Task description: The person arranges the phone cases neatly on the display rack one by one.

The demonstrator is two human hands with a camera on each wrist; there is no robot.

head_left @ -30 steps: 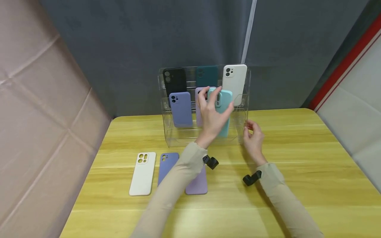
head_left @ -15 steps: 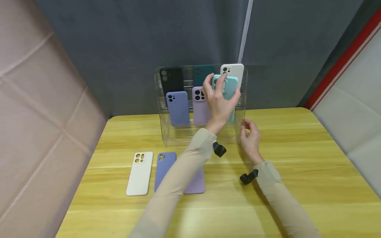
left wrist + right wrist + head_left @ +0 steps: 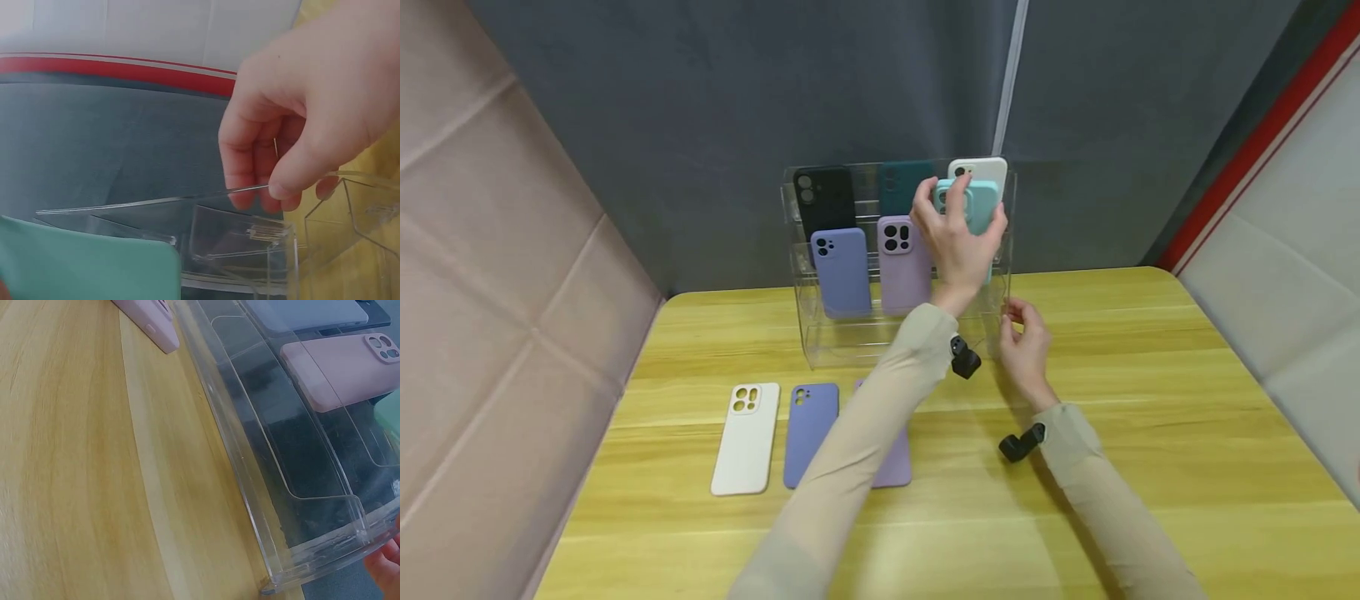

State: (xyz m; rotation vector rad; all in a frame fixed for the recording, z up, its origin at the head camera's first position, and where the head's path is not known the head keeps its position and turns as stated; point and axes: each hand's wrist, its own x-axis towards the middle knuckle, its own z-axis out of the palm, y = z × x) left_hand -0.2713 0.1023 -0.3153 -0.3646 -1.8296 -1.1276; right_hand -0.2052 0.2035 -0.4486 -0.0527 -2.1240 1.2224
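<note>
My left hand [image 3: 961, 250] grips a turquoise phone case [image 3: 983, 204] by its upper part, thumb on the right edge and fingertips at the camera end. The case stands upright at the right of the middle row of a clear stepped stand [image 3: 842, 340], in front of a white phone case [image 3: 988, 167]. My wrist and palm hide much of its lower part. Low on the stand's right side, my right hand [image 3: 1027, 346] pinches the clear side panel [image 3: 156, 201] between thumb and fingers; the left wrist view shows this pinch near the turquoise case's edge.
Black [image 3: 825, 200], dark green [image 3: 904, 185], periwinkle [image 3: 841, 275] and lilac [image 3: 904, 271] phone cases also stand in the rack. On the wooden table lie a white case [image 3: 747, 442], a blue-purple case [image 3: 810, 429] and a purple case [image 3: 895, 467], partly behind my left sleeve.
My left hand has lifted the turquoise case up and slightly right, from before the lilac case to before the white one. My right hand stays at the panel while the view shifts slightly.
</note>
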